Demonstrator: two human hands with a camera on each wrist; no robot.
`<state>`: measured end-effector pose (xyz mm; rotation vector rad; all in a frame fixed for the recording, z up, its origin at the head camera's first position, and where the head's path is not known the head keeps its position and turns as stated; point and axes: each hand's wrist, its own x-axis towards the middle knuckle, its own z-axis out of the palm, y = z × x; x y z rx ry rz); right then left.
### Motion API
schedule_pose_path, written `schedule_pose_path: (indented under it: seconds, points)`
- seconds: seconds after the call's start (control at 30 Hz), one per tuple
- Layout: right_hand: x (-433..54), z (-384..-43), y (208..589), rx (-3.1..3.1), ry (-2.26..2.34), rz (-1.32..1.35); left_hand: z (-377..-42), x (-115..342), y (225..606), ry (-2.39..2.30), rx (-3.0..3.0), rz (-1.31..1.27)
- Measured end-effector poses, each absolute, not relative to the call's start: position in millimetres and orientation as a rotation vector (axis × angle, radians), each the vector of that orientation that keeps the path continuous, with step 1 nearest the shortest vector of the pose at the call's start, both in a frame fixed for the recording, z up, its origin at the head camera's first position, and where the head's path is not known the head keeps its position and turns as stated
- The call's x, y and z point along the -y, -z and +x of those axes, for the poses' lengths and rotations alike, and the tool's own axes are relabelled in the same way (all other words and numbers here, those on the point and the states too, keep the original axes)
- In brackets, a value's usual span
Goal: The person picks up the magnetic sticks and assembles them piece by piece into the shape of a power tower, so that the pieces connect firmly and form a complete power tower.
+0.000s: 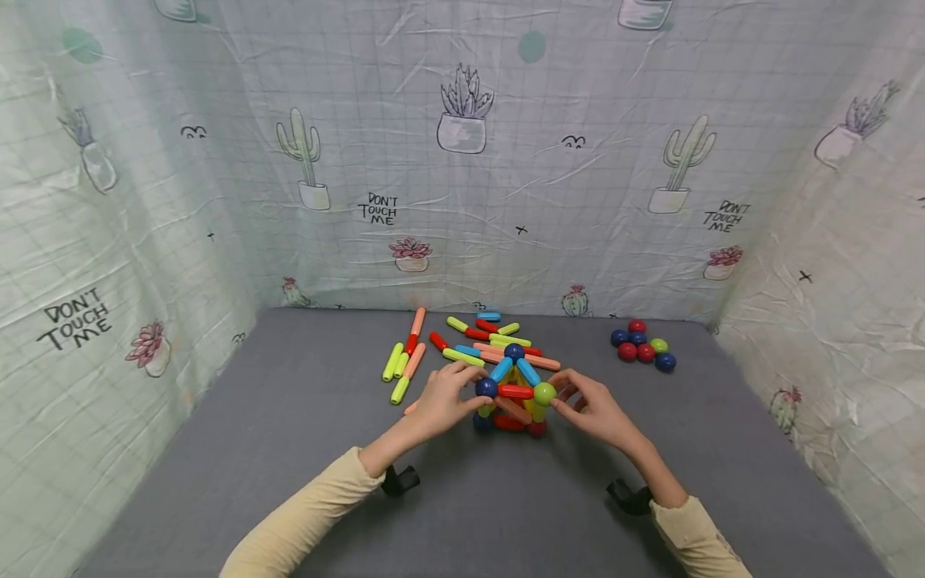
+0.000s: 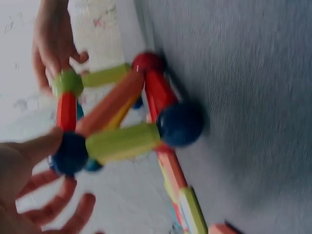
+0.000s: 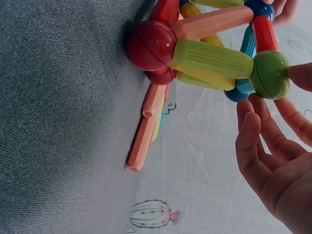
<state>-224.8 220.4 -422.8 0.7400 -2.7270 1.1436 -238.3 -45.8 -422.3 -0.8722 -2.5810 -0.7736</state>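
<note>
A frame of magnetic rods and balls stands on the table in front of me. My left hand (image 1: 439, 400) pinches the dark blue ball (image 1: 486, 388) at its upper left corner between thumb and fingers. At the upper right corner, my right hand (image 1: 598, 411) holds the green ball (image 1: 544, 393) by its fingertips. A red rod (image 1: 515, 392) joins these two balls, and light blue rods (image 1: 529, 372) rise from them to another blue ball (image 1: 514, 352). Below, yellow-green rods (image 2: 124, 141) and a slanted orange rod (image 3: 214, 23) run down to a red ball (image 3: 151, 45) and a blue ball (image 2: 180, 123) on the tabletop.
Loose rods (image 1: 499, 337) in several colours lie behind the frame, with more rods (image 1: 410, 365) to its left. Red, blue and green balls (image 1: 645, 351) sit in a cluster at the back right. A printed cloth (image 1: 462, 201) hangs behind the grey table (image 1: 303, 417).
</note>
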Motion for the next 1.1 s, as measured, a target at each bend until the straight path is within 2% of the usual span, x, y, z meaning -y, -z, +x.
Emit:
schedule_pose_path:
  seconds: [0.13,0.23,0.47,0.7,1.1]
  points:
    - [-221,-224,424,2.729,-1.143,0.758,-258,62,425,0.778,2.579,-1.105]
    - [-221,-224,424,2.732,-1.151,0.759,-271,80,430,0.637,2.622,-1.156]
    - [-220,-223,423,2.746,-1.162,0.746,-290,114,448,0.093,2.803,-0.884]
    - [-221,-223,424,2.755,-1.157,0.751,-298,131,458,-0.137,2.876,-0.651]
    - [-221,-222,422,2.769,-1.16,0.74,-297,128,461,-0.126,2.973,-0.679]
